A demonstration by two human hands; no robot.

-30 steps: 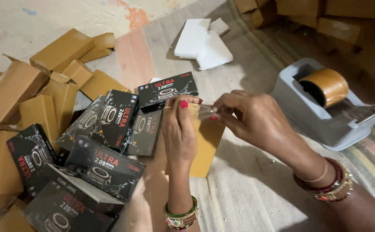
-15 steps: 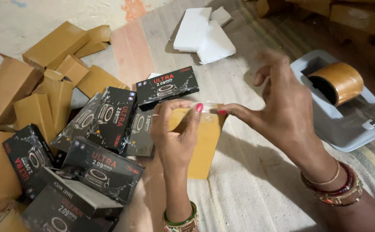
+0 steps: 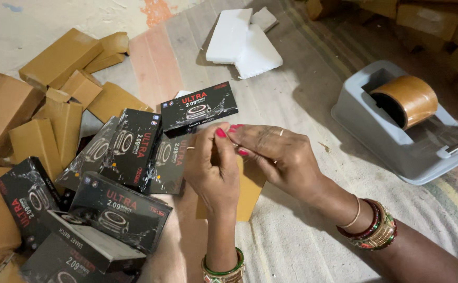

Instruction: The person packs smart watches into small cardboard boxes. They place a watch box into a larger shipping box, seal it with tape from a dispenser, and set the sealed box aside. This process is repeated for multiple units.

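My left hand (image 3: 213, 175) grips a small flat brown cardboard box (image 3: 249, 196), held upright over the mat. My right hand (image 3: 279, 157) meets it from the right, and its fingertips pinch the box's top edge against my left thumb. Most of the box is hidden behind both hands. Just left of them lies a pile of black printed watch boxes (image 3: 129, 152), one of them (image 3: 200, 107) right above my fingers. A grey tape dispenser (image 3: 391, 141) with a brown tape roll (image 3: 405, 99) stands to the right.
Plain brown cartons (image 3: 56, 57) lie scattered at the far left. White foam pieces (image 3: 242, 42) lie at the top centre. More brown boxes (image 3: 423, 18) sit in shadow at the top right. A striped woven mat (image 3: 302, 241) covers the floor under my arms.
My right hand, which held a clear tape strip stretched away from my left hand, has closed in onto the top of the brown box. The tape no longer shows.
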